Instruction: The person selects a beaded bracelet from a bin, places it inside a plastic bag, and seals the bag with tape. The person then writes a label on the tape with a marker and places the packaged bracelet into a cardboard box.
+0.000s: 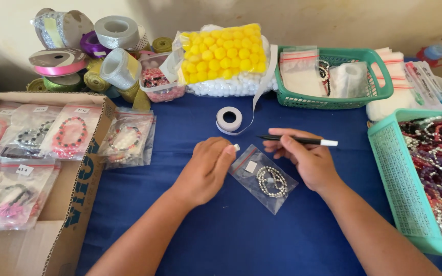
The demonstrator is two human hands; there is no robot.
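Blue cloth covers the worktop [221, 235], and in the middle of it lies a small clear bag [263, 179] with a silver bead bracelet [272, 181] sealed inside and a little white sticker already on its face. The left hand [205, 168] rests curled just beside the bag's upper corner, its fingers loosely bent, with a small white sticker [237, 147] pinched or stuck at a fingertip. The right hand [303, 158] is closed around a black pen [297, 139] with a white end, held across the fingers just above the bag and not touching it.

A roll of white stickers [229, 119] sits near, behind the hands, its backing strip trailing up toward a bag of yellow pompoms [223, 53]. To the left, an open cardboard box [72, 204] holds a number of bagged bracelets [70, 133], each with its own small white tag, and a few more bagged ones [129, 138] lie against its side. To the right, a teal basket [400, 184] is heaped with loose bead bracelets.

Judged from this layout, a good share of the bagging and tagging looks done, while the full basket suggests much remains. The bag in hand appears packed and stickered; whether its sticker has been written on cannot be told.
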